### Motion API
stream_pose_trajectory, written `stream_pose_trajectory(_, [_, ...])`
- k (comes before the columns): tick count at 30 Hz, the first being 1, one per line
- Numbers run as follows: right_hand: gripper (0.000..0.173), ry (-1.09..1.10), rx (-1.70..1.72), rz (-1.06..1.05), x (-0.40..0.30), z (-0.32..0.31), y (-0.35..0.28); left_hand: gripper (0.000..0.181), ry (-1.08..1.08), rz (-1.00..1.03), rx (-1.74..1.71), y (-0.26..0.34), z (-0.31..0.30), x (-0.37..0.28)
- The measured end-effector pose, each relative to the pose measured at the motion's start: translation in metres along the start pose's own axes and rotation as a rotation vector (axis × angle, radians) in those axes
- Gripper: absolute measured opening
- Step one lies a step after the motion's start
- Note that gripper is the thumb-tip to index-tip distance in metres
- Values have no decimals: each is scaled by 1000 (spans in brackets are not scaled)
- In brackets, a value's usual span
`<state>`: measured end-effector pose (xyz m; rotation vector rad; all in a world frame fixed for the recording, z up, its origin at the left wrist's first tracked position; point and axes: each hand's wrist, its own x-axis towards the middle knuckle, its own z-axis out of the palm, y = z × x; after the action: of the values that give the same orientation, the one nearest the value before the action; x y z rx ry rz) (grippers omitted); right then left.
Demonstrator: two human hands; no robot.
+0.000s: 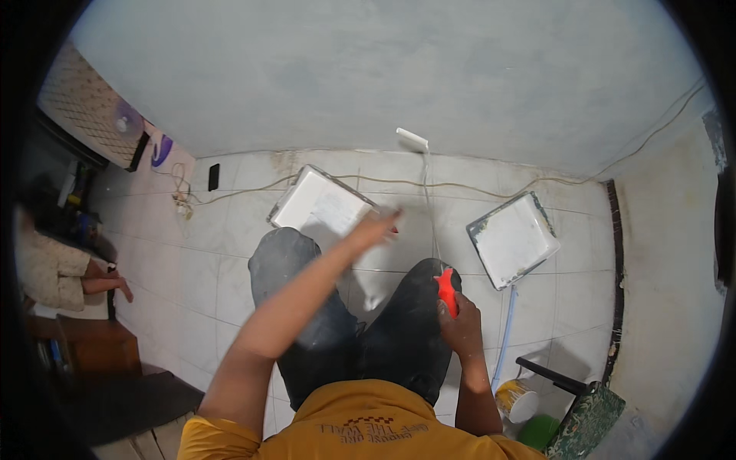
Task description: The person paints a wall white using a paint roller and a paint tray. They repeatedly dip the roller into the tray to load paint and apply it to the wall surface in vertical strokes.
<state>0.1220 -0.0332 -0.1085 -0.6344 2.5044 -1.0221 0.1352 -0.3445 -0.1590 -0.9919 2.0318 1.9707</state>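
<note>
My right hand [462, 325] grips the red-orange handle of a paint roller [412, 138], its narrow white sleeve up by the wall's foot. The long wire frame runs down to the handle over my right knee. Blurred, my left hand [379, 227] reaches forward over the right edge of a paint tray [322, 201] holding white paint; a small red thing shows just beside the fingers, and I cannot tell whether they touch or hold it. Another tray [513, 240], smeared with white and dark paint, lies on the tiles to the right.
A cable [460, 184] runs along the wall's foot, near a black phone [214, 177]. A blue hose or pipe [505, 339], paint-stained bucket [516, 401], green bowl-like object [539, 432] and patterned folding chair [592, 422] are at right. A person's legs [106, 286] and a wooden cabinet [100, 345] are at left.
</note>
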Motion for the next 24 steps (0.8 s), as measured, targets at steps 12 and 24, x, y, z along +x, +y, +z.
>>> stream_pose_trajectory(12, [42,-11,-256,-27,93,-27,-17,83,-462,3,-728,17,125,90])
stream_pose_trajectory(24, [46,51,-211,266,191,-4,-64,69,-372,-68,-916,18,106,177])
